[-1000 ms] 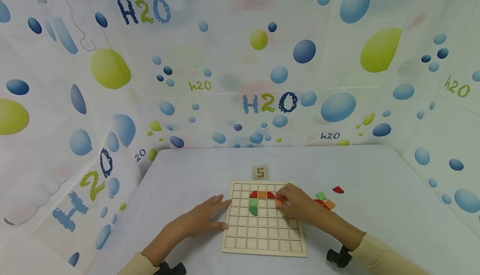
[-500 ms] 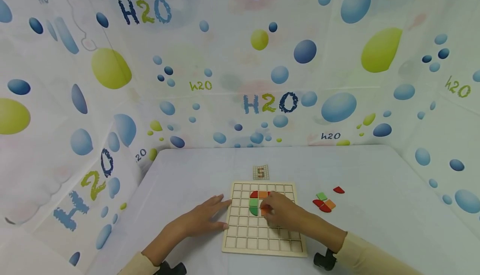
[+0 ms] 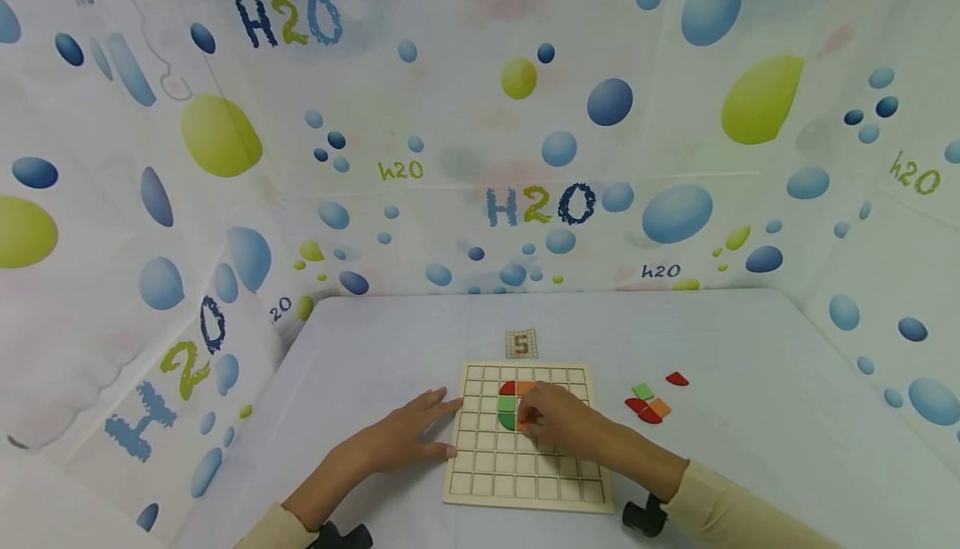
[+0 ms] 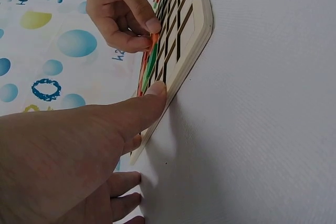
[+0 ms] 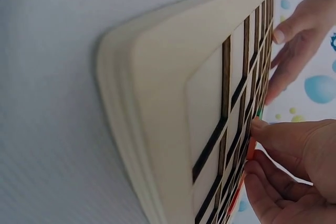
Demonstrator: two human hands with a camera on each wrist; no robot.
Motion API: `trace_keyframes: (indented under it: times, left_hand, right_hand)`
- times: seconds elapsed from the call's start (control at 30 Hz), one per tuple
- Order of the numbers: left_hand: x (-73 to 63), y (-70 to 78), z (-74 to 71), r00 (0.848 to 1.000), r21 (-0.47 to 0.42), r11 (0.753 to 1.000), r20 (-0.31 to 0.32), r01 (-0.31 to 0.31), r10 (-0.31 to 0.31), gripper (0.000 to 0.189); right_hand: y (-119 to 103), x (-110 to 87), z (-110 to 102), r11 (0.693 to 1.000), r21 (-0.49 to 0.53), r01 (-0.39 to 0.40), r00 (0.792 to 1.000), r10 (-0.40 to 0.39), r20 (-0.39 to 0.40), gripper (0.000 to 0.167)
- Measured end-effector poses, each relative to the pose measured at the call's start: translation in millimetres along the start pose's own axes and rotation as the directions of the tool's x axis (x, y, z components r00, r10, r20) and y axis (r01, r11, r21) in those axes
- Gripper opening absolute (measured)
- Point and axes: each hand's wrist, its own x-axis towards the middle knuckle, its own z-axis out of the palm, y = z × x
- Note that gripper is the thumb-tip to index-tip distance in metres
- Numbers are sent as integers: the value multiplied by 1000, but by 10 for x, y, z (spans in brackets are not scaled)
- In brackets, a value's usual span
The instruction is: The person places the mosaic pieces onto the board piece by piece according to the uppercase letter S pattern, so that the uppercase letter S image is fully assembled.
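Right wrist: thin, bright orange tile (image 5: 251, 148) pinched in right hand (image 5: 308, 155), left hand (image 5: 312, 22) loosely spread.

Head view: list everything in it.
Table: one, white, centre
Board: one, pale, on table
Card: one, pale, beyond board
Laid pieces: at least four, red, orange, green, on board
Held piece: one, orange, at board
Loose pieces: five, red, orange, green, right of board
Printed sheeting: white, blue, green, around table; count unclear
Wrist cameras: two, black, foreground
Sleeves: two, beige, foreground
Left hand: one, at board's left edge
Right hand: one, pinching held piece
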Motion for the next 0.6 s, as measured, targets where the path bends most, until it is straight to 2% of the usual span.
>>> trace_keyframes:
  times: [0.23, 0.6]
  left_hand:
    - [4, 2, 0, 1000, 2, 1000, -1, -4, 4, 79]
    - [2, 3, -5, 1000, -10, 1000, 4, 2, -2, 79]
  right_hand:
    - [6, 0, 6, 1000, -3, 25, 1000, -25, -12, 10]
    - [36, -23, 7, 1000, 7, 29, 1000, -29, 4, 8]
